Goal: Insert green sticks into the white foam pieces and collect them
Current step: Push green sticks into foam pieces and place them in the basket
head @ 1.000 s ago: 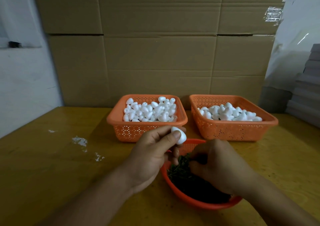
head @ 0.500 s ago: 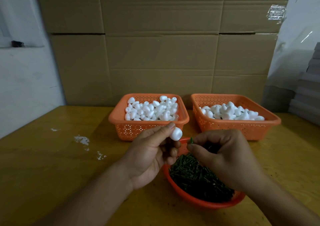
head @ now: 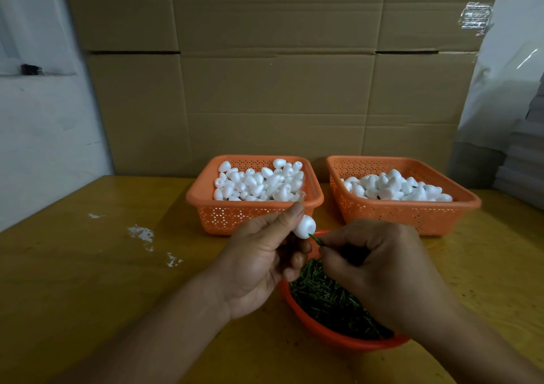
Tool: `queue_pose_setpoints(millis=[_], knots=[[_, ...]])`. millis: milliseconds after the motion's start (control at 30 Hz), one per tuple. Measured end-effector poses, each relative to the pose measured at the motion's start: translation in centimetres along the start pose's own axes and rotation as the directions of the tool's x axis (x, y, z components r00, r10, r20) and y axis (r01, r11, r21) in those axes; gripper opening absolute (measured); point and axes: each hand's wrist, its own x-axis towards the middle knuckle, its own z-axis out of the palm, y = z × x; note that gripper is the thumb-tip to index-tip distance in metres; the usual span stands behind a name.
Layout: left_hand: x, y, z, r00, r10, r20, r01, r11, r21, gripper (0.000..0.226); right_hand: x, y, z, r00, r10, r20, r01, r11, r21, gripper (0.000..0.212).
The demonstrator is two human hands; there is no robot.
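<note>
At the centre of the frame the left hand [head: 259, 254] pinches a single white foam piece [head: 304, 226] between thumb and fingertips, its other fingers curled loosely below, while the right hand [head: 379, 268] pinches a green stick [head: 315, 239] whose tip meets the underside of that foam piece; whether the tip has gone in at all is too small to tell. So this one insertion looks to be just beginning. Below the hands, in the lower middle of the frame, a round orange bowl [head: 332, 336] holds a thick heap of green sticks [head: 326, 301], so the supply is far from used up. Above the hands, two rectangular orange baskets stand on the yellow table [head: 88, 280]: the left basket [head: 206, 204] and the right basket [head: 412, 215] each hold a pile of white foam pieces. No stick is plainly visible on any piece in either basket, so I cannot say which one is stock and which is the collecting place, nor how many are finished. Judging by the full heaps, most of the job remains
</note>
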Motion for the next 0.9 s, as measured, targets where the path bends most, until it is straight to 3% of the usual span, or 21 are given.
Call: queue_pose_setpoints(millis=[333,600,900], knots=[[-0.1,-0.2,0.2,0.998,0.065,0.000,-0.065,0.995,0.070,0.035,-0.2,-0.4,0.3,0.997,0.044,-0.056,-0.049,0.994,-0.096,0.009],[0.1,-1.1,0.1,0.973,0.229,-0.003,-0.225,0.959,0.172,0.032,-0.3,-0.3,0.8,0.994,0.057,-0.092,-0.067,0.992,-0.108,0.014],[0.5,-1.3,-0.5,0.933,0.359,-0.008,-0.347,0.908,0.236,0.015,-0.1,0.0,1.1,0.975,0.196,-0.106,-0.181,0.975,0.132,0.003]])
